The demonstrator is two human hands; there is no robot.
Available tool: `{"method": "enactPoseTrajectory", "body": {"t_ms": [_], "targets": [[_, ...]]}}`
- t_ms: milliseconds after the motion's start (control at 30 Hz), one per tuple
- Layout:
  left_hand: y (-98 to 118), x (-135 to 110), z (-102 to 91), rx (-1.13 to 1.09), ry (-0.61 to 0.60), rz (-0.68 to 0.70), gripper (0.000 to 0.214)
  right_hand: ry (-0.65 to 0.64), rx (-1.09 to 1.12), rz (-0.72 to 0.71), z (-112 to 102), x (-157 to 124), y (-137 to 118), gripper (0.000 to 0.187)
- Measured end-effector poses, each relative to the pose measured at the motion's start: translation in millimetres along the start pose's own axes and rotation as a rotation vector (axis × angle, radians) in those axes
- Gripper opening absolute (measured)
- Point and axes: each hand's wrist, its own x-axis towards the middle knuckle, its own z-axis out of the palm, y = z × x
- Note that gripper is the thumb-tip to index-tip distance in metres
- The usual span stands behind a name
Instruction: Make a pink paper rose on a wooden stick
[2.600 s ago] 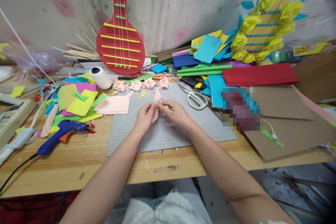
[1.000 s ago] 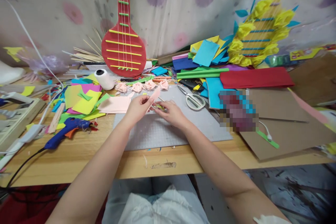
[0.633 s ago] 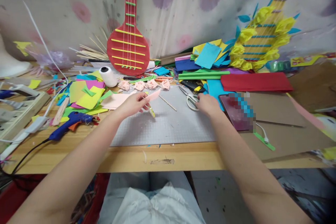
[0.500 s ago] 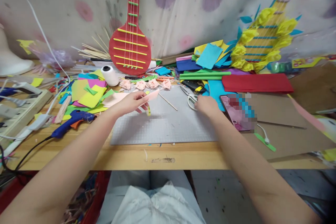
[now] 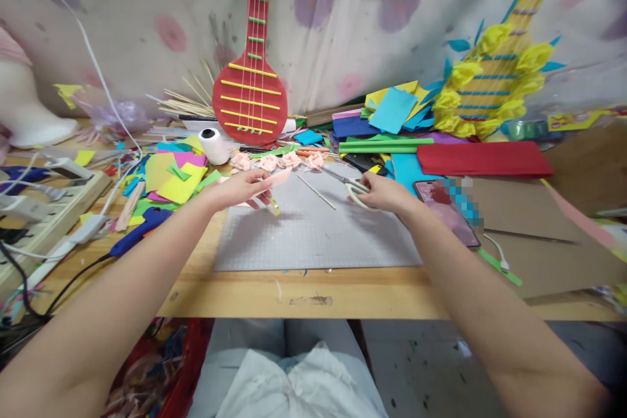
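Observation:
My left hand is closed on a pale pink strip of paper above the grey cutting mat. A small yellow-green item sticks out below its fingers; its kind is unclear. On the right, my right hand grips the white-handled scissors, whose blades point to the far left. Between the hands a thin stick lies on the mat. Several pale pink paper flowers stand in a row along the mat's far edge.
A blue glue gun and a power strip with cables lie left. Behind are coloured paper scraps, a thread spool and a red paper instrument. A phone and cardboard lie right.
My right hand has picked up the scissors and drawn them slightly left and nearer. My left hand still holds the pink paper, and the yellow-green item has tilted. The view has shifted slightly.

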Motion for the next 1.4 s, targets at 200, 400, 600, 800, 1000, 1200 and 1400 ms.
{"method": "enactPoseTrajectory", "body": {"t_ms": [200,400,600,800,1000,1200,1400], "targets": [[-2.6,5.0,-3.3,0.005,-0.04,0.012,0.032,-0.095,-0.02,-0.351,-1.4,-14.8,-31.2,0.052],[5.3,3.9,1.1,-0.003,-0.072,0.06,0.026,-0.108,-0.084,-0.445,-3.5,-5.9,-53.9,0.055],[6.0,4.8,3.1,0.04,-0.102,0.076,0.024,-0.073,-0.097,-0.484,-3.3,-2.5,-57.3,0.053],[2.5,5.3,3.5,0.009,-0.107,0.063,0.026,-0.05,-0.11,-0.502,-2.3,-2.5,-59.1,0.051],[-2.9,5.6,2.1,-0.051,-0.054,0.048,0.027,-0.023,-0.101,-0.305,-0.8,2.0,-30.2,0.049],[-4.6,12.2,8.1,-0.161,0.041,0.118,0.028,0.072,-0.113,0.065,17.0,10.9,6.9,0.035],[-1.1,13.5,26.8,-0.304,0.063,0.121,0.03,0.238,-0.099,0.112,23.3,-1.0,-11.0,0.037]]}}
